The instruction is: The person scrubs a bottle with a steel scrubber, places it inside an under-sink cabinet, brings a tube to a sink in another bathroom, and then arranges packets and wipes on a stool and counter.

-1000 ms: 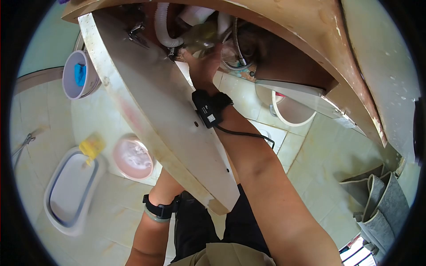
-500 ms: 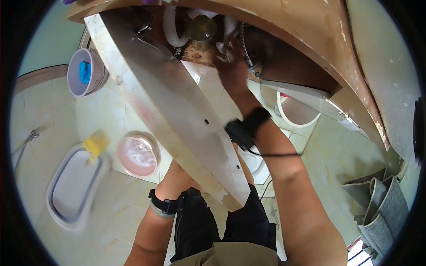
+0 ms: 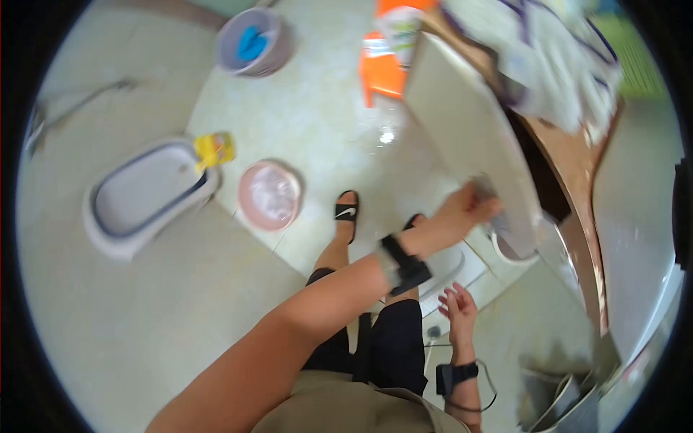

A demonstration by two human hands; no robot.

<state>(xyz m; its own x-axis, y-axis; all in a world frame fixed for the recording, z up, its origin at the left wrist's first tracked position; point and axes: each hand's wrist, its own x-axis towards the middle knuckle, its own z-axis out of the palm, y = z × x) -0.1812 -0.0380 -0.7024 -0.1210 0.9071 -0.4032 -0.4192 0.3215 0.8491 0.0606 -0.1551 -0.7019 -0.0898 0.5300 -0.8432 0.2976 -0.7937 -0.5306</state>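
My left hand reaches across to the white cabinet door, its fingers closed around a greyish handle that is blurred by motion. The door stands partly open, and a dark gap shows behind it below the brown countertop. Lower down, over the floor, my right hand hangs apart from the door with its fingers loosely spread and nothing in them. A black band with a cable is on the right wrist; another black band is on the left.
Beside the door is an orange stool. A pink basin, a baby bathtub with a yellow packet, and a lilac bucket stand to the left. White cloths lie on the counter; a round container is under it.
My right hand has come out from the pipes inside the cabinet and moved down. The view has swung, and my left hand, hidden behind the door before, now shows at its handle.
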